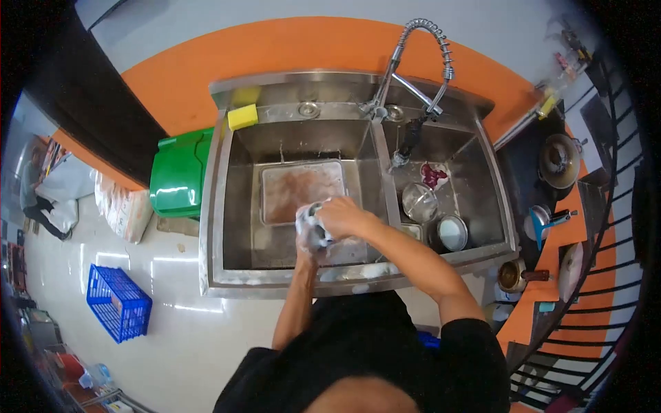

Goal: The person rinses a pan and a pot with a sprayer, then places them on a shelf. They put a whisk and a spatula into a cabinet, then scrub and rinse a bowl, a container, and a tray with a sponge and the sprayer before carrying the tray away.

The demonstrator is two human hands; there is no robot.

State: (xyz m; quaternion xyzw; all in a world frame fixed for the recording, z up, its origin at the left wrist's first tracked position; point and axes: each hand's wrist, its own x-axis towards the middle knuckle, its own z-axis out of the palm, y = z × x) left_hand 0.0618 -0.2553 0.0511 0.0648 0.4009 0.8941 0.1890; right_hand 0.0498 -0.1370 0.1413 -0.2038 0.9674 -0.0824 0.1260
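Over the left basin, both hands close around a small sudsy, metallic-looking thing whose exact kind I cannot make out. My left hand grips it from the left and below, with foam on the fingers. My right hand is closed on its upper right side; the fingertips are partly hidden. Beneath and beyond the hands, a rectangular tray with brownish, cloudy water lies in the left basin of the steel sink.
The right basin holds metal bowls, a metal pot and a dark red item under the spring faucet. A yellow sponge sits on the rim. Left are a green bin and blue crate.
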